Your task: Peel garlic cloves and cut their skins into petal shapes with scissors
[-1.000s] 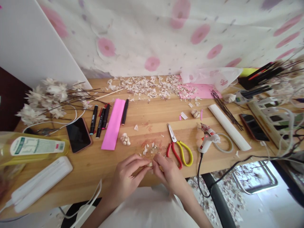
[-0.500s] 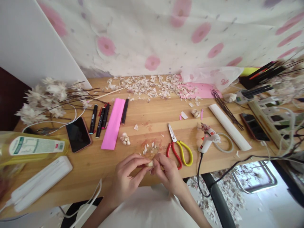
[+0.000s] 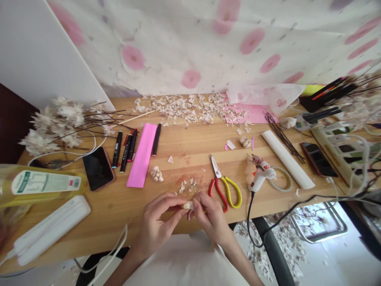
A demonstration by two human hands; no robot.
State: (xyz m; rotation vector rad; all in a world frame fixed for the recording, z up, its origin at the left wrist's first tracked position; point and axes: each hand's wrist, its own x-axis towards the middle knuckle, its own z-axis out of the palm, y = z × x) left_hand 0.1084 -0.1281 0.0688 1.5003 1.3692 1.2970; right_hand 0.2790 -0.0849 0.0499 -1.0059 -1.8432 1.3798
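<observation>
Apparently the left hand [image 3: 156, 224] pinches a garlic clove [image 3: 187, 205] while the right hand [image 3: 210, 216], at 3 o'clock, peels its skin; next needs a gentle pull.

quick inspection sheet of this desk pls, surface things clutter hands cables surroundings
surface: wooden table, reddish stain near the front edge.
job's things: small pale piece pinched between both hands.
clutter: scissors, glue gun, pink paper strip, markers, phone, pile of shavings, paper flowers.
grippers: left hand and right hand both grip the piece.
cables: black glue gun cord; white cable.
surroundings: pink-spotted cloth behind.
</observation>
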